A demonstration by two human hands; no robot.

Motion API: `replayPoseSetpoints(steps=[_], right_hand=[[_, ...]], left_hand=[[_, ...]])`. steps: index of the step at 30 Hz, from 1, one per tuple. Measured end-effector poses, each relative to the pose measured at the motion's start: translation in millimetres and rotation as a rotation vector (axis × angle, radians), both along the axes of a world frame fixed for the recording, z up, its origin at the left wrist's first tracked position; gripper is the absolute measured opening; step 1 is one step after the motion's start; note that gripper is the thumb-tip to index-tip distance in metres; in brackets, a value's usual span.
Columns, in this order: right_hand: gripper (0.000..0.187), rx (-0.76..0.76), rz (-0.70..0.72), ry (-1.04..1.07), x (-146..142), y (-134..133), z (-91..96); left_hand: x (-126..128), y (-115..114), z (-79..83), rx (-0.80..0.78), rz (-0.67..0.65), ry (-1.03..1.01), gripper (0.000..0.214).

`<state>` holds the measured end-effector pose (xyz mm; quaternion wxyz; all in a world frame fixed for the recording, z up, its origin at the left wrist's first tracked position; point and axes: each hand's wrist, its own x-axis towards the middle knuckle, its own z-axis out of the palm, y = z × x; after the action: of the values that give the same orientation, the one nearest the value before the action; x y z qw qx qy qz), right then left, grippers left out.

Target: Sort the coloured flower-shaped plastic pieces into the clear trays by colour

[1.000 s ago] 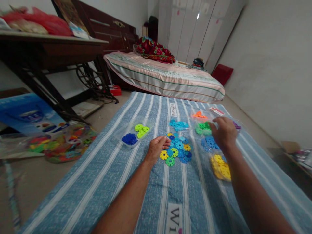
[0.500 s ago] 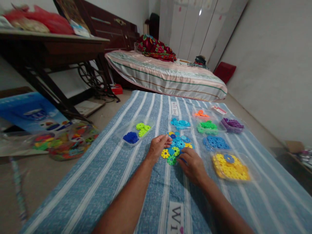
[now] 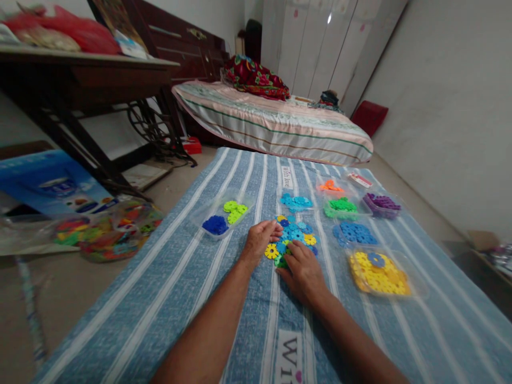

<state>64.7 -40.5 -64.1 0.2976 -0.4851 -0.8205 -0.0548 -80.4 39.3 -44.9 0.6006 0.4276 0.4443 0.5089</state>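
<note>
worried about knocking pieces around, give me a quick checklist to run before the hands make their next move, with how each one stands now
1. Right hand at the loose pile: ok, over its near edge, by the green discs.
2. Left hand beside the pile: ok, at its left edge.
3. Firm grip on a disc: cannot tell, the fingertips are too small and partly hidden.
4. Left container upright and clear of the hands: ok.
5. Yellow discs unmixed: not ok, a blue disc lies on them.
</note>
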Motion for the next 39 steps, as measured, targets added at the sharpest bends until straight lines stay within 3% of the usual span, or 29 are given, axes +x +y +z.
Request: replayPoseSetpoints(steps=[9,21,31,39], right_hand=[[0.014,0.154,0.036,-0.006,0,3,4.1],[0.018,0.192,0.019,0.101,7,5,9.6],[0.021,0.070,0.099,0.204,14,-1,26.4],[0.023,-0.067,0.120,0.159,20,-2,24.0]], left_hand=[[0,0,2.5,-0.008,0.005,-0.001,0.044],[0,0,4.7,-0.010,0.009,0.007,0.045],[-1,1,3.3,-0.006,0.014,0.029,0.044],[-2,3,3.8,-0.019,0.010,0.032,0.046]])
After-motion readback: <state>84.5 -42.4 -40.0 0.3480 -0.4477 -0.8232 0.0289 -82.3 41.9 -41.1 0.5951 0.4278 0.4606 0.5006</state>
